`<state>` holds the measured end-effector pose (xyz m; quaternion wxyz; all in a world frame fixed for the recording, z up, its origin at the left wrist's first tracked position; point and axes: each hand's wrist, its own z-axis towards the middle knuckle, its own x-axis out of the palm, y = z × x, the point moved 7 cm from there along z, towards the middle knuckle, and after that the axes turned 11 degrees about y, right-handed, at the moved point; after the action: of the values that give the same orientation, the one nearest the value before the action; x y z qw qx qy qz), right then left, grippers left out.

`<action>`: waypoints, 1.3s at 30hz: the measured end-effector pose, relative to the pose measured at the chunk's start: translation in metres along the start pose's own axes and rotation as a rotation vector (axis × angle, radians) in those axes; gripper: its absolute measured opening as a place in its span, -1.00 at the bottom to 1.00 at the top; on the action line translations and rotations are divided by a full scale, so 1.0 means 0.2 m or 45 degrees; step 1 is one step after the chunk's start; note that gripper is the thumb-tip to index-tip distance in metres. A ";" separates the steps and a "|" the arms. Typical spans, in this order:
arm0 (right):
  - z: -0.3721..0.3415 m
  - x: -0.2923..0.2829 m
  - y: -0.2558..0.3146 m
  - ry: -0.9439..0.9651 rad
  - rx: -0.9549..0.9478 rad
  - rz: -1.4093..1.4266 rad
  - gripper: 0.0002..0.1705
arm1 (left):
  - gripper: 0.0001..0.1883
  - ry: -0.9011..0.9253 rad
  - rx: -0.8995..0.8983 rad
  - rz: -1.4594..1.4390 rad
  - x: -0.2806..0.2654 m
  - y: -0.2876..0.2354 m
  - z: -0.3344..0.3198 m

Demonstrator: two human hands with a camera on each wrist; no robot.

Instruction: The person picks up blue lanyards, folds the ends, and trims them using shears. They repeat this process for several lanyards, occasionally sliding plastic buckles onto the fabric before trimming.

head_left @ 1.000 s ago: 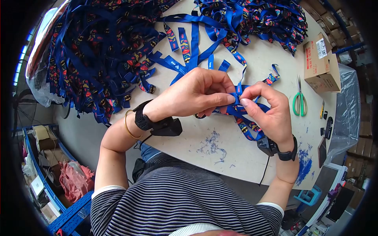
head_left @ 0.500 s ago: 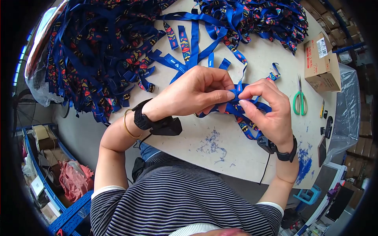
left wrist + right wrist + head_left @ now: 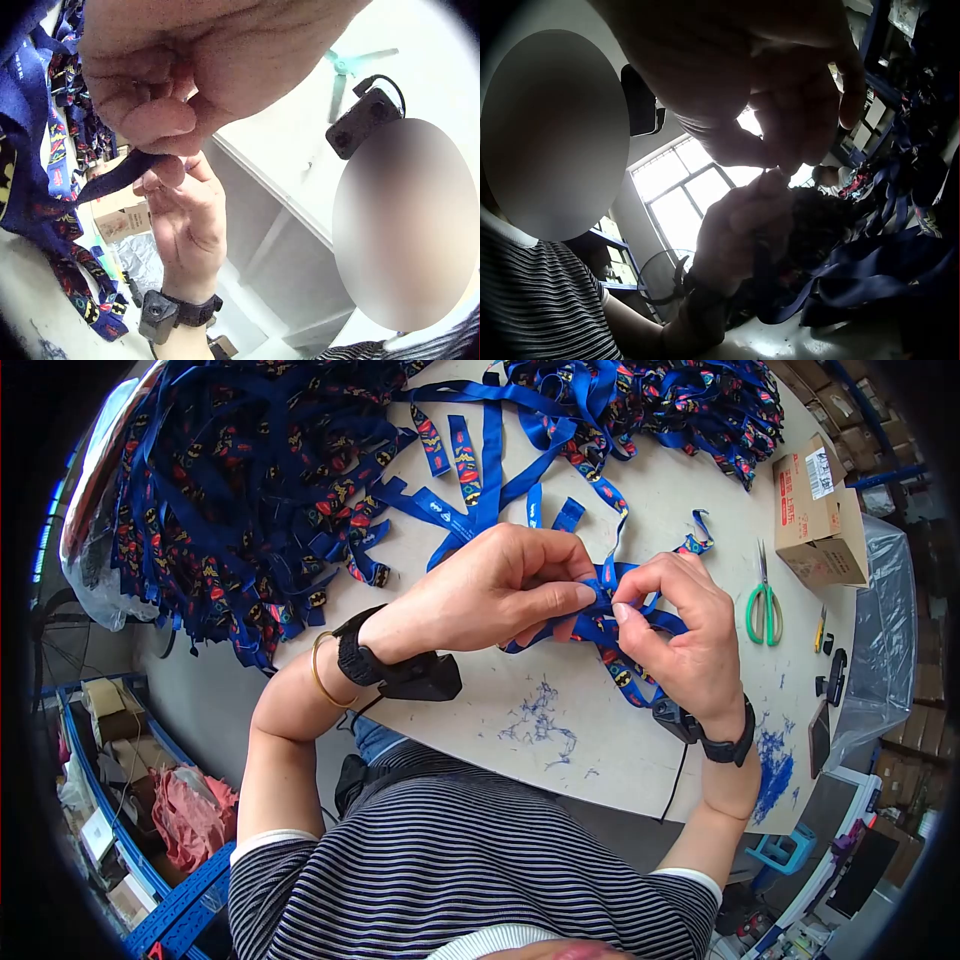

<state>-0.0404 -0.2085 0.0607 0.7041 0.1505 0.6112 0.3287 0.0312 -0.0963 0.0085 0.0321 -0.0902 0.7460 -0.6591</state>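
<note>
In the head view the left hand pinches a blue printed strap between thumb and fingers, above the table. Close against it, the right hand has its thumb and index finger brought together at the strap's edge; what lies between these fingertips is too small to make out. The left wrist view shows a narrow blue strap running into the left hand, with the right hand just below. More printed strap hangs under both hands. The right wrist view is dark, the fingertips of both hands meeting there.
Large heaps of blue printed straps cover the table's far side. At the right are green-handled scissors, a cardboard box, a yellow cutter and a dark flat object. Blue thread scraps lie near the front edge.
The right fingertips have shifted slightly beside the strap, thumb and index finger now closer together. The left hand keeps its hold, nearly still. The head view has shifted a little.
</note>
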 end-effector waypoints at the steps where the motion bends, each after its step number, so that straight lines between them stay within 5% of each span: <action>1: 0.00 0.00 0.00 0.002 -0.002 0.003 -0.88 | -0.84 0.002 -0.002 0.004 0.00 0.00 0.00; 12: -0.03 -0.01 -0.11 0.021 0.235 0.233 -0.86 | -0.83 -0.009 0.004 -0.009 -0.01 0.00 0.00; 15: -0.01 -0.03 -0.05 -0.161 0.095 0.306 -0.80 | -0.84 -0.006 0.011 -0.016 -0.01 0.00 0.00; 27: 0.00 0.02 0.06 -0.086 -0.184 -0.207 -0.89 | -0.83 -0.027 0.039 0.102 0.01 0.00 0.00; 34: -0.03 -0.05 -0.06 -0.086 0.152 -0.306 -0.88 | -0.84 -0.011 0.066 0.080 0.02 -0.02 -0.01; 37: -0.02 -0.08 -0.03 -0.150 0.069 -0.574 -0.86 | -0.84 -0.014 0.071 0.061 0.02 -0.01 -0.01; 39: -0.02 -0.09 0.02 -0.119 -0.029 -0.425 -0.85 | -0.84 -0.020 0.071 0.059 0.02 -0.01 -0.01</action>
<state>-0.0453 -0.2168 0.0762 0.7783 0.0541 0.5904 0.2068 0.0278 -0.0957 0.0102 0.0556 -0.0772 0.7290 -0.6779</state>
